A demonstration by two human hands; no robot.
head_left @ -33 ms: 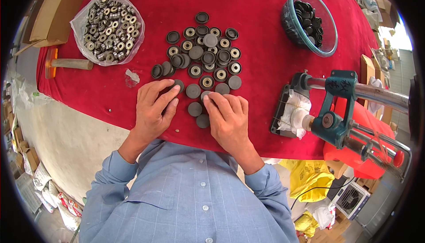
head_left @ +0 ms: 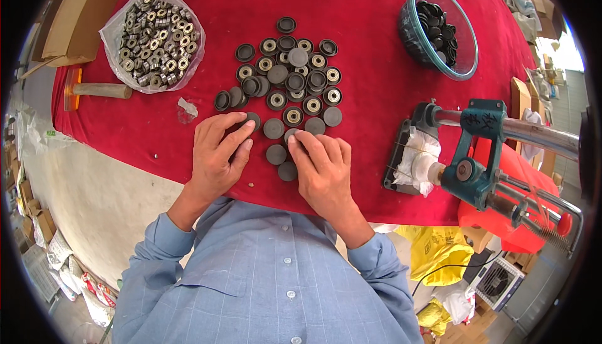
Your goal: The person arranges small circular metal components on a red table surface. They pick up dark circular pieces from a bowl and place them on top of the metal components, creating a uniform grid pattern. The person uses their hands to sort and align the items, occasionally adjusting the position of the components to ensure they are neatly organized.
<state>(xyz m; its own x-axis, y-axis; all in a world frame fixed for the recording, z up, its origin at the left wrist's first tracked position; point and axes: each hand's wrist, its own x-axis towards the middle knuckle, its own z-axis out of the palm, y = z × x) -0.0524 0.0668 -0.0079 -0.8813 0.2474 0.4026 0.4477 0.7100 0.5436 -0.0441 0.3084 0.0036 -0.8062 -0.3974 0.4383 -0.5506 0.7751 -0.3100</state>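
My left hand is over the near part of the table, its fingertips closed on the edge of a dark grey round cap. Its thumb sits a little apart from the forefinger. To its right, my right hand has thumb and forefinger bent onto another round cap, partly hidden under the fingertips. Between the hands lie loose caps, flat side up. Beyond them spreads a cluster of caps, some turned hollow side up. Several of these hold a metal ball bearing in the middle.
A plastic-lined bowl of bearings stands far left, with a hammer below it. At the far right is a clear bowl of black caps. A green hand press stands at the right on the red cloth.
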